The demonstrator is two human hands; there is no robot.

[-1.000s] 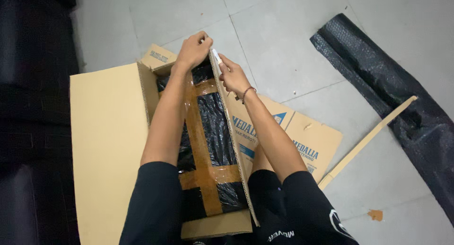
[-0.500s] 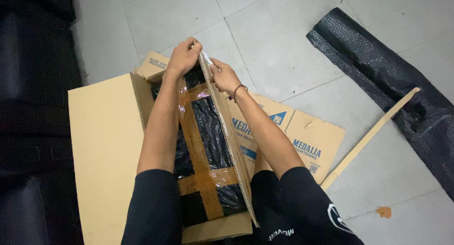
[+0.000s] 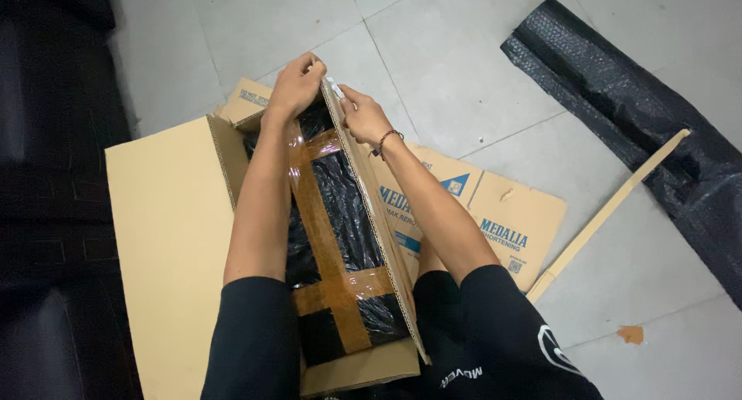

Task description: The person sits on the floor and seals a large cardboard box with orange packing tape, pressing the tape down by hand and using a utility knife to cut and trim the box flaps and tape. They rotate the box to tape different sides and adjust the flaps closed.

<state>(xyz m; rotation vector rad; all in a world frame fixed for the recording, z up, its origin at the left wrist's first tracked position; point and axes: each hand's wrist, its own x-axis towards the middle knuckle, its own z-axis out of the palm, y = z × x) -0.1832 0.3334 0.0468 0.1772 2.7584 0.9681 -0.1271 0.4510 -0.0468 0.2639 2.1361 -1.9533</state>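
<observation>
Cardboard is making up the open box [image 3: 166, 238] sitting on the grey tiled floor [image 3: 433, 68], its left flap lying flat and its right flap [image 3: 371, 214] standing upright. Inside the box, a bundle wrapped in black plastic [image 3: 348, 222] is lying crossed by strips of brown packing tape [image 3: 321, 238]. The left hand [image 3: 294, 87] is curling its fingers closed over the far top corner of the upright flap, and the right hand [image 3: 363, 118] is pinching the same flap edge just beside it, fingers closed on the cardboard, a beaded bracelet [image 3: 386, 139] sitting on its wrist. Flattened printed cardboard [image 3: 502, 214] is lying under the right forearm. Further right, a long cardboard strip [image 3: 610, 207] is lying at a slant, near a sheet of black bubble wrap [image 3: 641, 114].
</observation>
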